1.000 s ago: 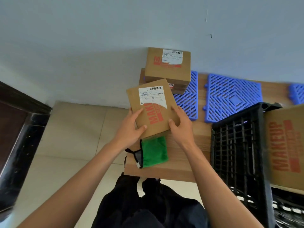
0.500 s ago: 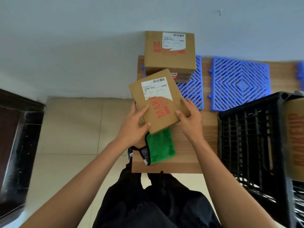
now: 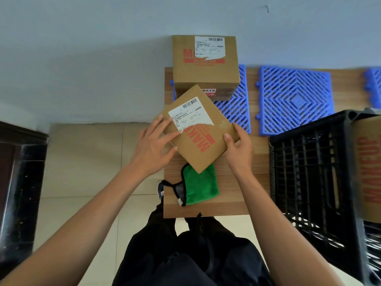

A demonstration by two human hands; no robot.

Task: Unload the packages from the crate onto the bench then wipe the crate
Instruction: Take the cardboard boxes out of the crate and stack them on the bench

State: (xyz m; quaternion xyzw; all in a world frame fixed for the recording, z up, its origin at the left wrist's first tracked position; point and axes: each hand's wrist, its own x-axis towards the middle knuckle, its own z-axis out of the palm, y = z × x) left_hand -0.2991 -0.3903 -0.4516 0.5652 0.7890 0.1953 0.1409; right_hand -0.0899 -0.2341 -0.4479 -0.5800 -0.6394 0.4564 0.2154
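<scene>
Both hands are on the flat cardboard package (image 3: 199, 131), held tilted over the wooden surface (image 3: 233, 205). The left hand (image 3: 153, 144) lies with straight, spread fingers across the package's left edge and the corner of its white shipping label, a released grip, touching and steadying. The right hand (image 3: 239, 146) has a grasping grip on the package's right edge, thumb on top and fingers curled round the rim.

Taking that package as the landmark: just behind it stands a taller cardboard box (image 3: 206, 62) with its own label, sitting on a lower box against the wall. The package's far corner overlaps the front of that stack. Under the package's near corner lies a green cloth (image 3: 201, 185) with a black edge, flat on the surface, partly covered by the package. Right of the package and behind it lie blue plastic grid tiles (image 3: 293, 100). Further right stands the black crate (image 3: 313, 172), with another cardboard package (image 3: 369, 168) showing inside it at the edge of view.
</scene>
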